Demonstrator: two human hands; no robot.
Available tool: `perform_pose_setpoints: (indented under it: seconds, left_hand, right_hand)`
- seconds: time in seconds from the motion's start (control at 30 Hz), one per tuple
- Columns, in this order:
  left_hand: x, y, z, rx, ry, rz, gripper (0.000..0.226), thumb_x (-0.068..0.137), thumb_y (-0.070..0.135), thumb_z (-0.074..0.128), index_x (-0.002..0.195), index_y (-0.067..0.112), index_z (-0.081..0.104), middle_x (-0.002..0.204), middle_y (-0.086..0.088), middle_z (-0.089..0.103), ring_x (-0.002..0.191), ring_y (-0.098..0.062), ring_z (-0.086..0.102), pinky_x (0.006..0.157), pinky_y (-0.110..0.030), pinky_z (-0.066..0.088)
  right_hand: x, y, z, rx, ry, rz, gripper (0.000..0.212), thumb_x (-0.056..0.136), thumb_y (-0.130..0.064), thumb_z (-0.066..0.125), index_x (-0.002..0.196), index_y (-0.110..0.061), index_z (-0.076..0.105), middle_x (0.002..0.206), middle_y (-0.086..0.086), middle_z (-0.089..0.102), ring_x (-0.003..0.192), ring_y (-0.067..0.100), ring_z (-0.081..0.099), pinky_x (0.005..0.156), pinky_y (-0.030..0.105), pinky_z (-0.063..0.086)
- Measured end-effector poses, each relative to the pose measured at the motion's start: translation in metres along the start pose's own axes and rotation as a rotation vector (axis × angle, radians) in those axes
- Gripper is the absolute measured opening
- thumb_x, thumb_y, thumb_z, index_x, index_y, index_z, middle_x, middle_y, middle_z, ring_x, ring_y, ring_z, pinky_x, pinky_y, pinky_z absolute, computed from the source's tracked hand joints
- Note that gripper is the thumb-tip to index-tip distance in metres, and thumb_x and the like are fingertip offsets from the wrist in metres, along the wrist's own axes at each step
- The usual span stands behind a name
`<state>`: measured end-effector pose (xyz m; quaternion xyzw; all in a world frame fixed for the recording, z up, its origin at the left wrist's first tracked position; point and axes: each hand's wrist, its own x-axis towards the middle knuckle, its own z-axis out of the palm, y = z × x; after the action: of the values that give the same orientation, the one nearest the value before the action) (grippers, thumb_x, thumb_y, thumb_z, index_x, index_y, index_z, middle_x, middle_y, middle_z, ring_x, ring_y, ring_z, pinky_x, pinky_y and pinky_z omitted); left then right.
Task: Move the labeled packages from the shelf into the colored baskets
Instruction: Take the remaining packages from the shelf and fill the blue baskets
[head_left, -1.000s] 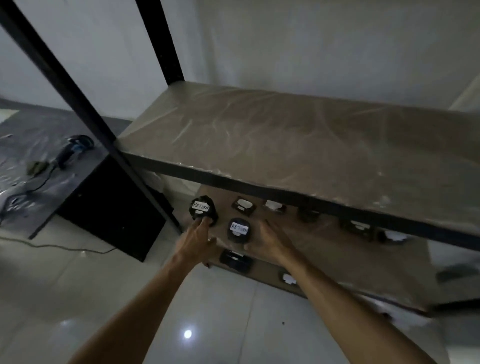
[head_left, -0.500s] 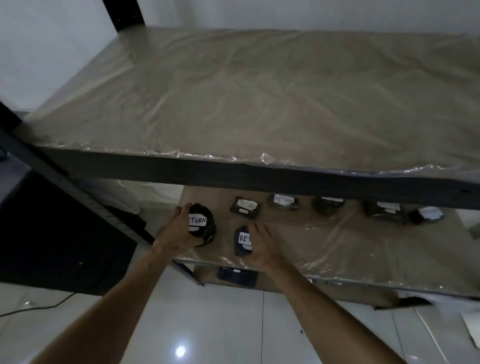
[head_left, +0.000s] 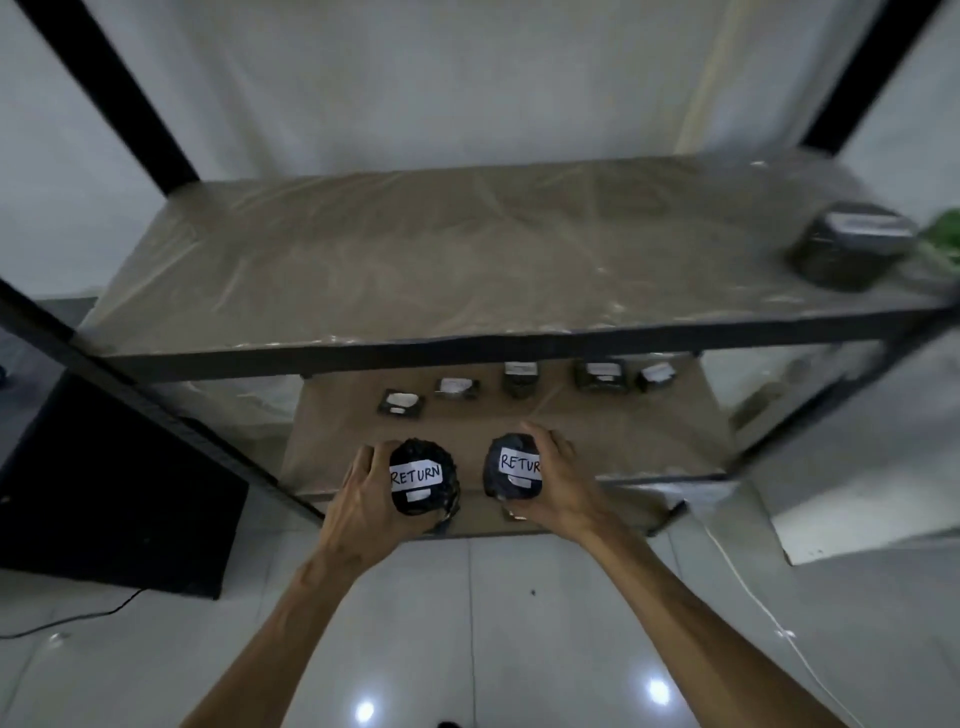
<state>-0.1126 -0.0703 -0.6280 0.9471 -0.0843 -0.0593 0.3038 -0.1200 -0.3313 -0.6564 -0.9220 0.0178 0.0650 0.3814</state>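
My left hand (head_left: 358, 493) grips a black wrapped package (head_left: 423, 478) with a white label reading RETURN. My right hand (head_left: 563, 480) grips a second black RETURN package (head_left: 511, 467). Both packages are held side by side in front of the lower shelf board (head_left: 623, 441), at its front edge. Several more black packages with white labels lie in a row at the back of that shelf, among them one (head_left: 401, 404) at the left and one (head_left: 600, 374) further right. No colored basket is fully in view.
The upper shelf (head_left: 415, 270), covered in plastic film, overhangs the lower one. A dark box (head_left: 852, 244) and something green (head_left: 943, 234) sit at its right end. Black shelf posts (head_left: 156, 400) rise left and right. A black cabinet (head_left: 104, 493) stands at the left on the tiled floor.
Both hands have closed on the two RETURN packages and lifted them back toward the shelf's front edge. The view has swung right and pulled back.
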Motion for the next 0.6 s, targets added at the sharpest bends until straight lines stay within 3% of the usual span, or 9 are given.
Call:
perform_pose_setpoints:
  seconds: [0.07,0.17,0.27,0.37,0.47,0.6]
  left_hand:
    - [-0.022,0.056,0.009,-0.022,-0.002,0.045,0.095,0.049,0.061,0.084,0.129,0.028,0.044,0.115,0.006,0.049,0.104,-0.018,0.059,0.084,-0.039,0.057]
    - [-0.056,0.144,0.024,-0.031,-0.002,0.101,0.096,0.049,0.067,0.084,0.129,0.03,0.045,0.12,0.007,0.049,0.11,-0.016,0.057,0.09,-0.039,0.055]
    - [-0.087,0.23,0.041,-0.022,0.001,0.165,0.094,0.053,0.067,0.084,0.129,0.027,0.047,0.12,0.005,0.049,0.111,-0.016,0.054,0.093,-0.039,0.053]
    - [-0.11,0.31,0.063,-0.038,0.0,0.243,0.088,0.056,0.064,0.085,0.127,0.03,0.046,0.117,0.009,0.046,0.109,-0.011,0.052,0.092,-0.033,0.05]
    - [-0.125,0.384,0.089,-0.077,-0.012,0.307,0.083,0.055,0.063,0.082,0.123,0.032,0.046,0.115,0.011,0.046,0.109,-0.009,0.05,0.086,-0.029,0.048]
    - [-0.13,0.48,0.132,-0.068,-0.057,0.389,0.078,0.055,0.064,0.077,0.119,0.036,0.043,0.119,0.011,0.045,0.111,-0.009,0.048,0.089,-0.029,0.047]
  right_hand:
    - [-0.044,0.012,-0.048,0.023,0.028,0.027,0.11,0.063,-0.032,0.092,0.15,-0.016,0.027,0.136,0.005,0.045,0.123,0.021,0.047,0.101,0.035,0.048]
    - [-0.115,0.034,-0.126,0.014,0.069,0.024,0.094,0.064,-0.041,0.091,0.137,-0.017,0.036,0.125,0.001,0.049,0.113,0.018,0.054,0.086,0.027,0.048]
    - [-0.185,0.061,-0.198,0.042,0.135,0.024,0.09,0.056,-0.053,0.091,0.126,-0.025,0.043,0.121,-0.001,0.056,0.105,0.019,0.059,0.082,0.034,0.055]
    - [-0.247,0.093,-0.26,0.026,0.224,-0.001,0.087,0.052,-0.063,0.084,0.123,-0.034,0.043,0.12,-0.008,0.057,0.108,0.015,0.058,0.089,0.037,0.055]
    - [-0.301,0.123,-0.321,0.024,0.3,-0.01,0.086,0.054,-0.057,0.085,0.126,-0.036,0.043,0.119,-0.012,0.055,0.109,0.012,0.056,0.09,0.031,0.052]
    - [-0.353,0.173,-0.399,0.029,0.387,0.019,0.084,0.061,-0.035,0.085,0.134,-0.026,0.044,0.125,-0.009,0.049,0.117,0.011,0.046,0.093,0.022,0.043]
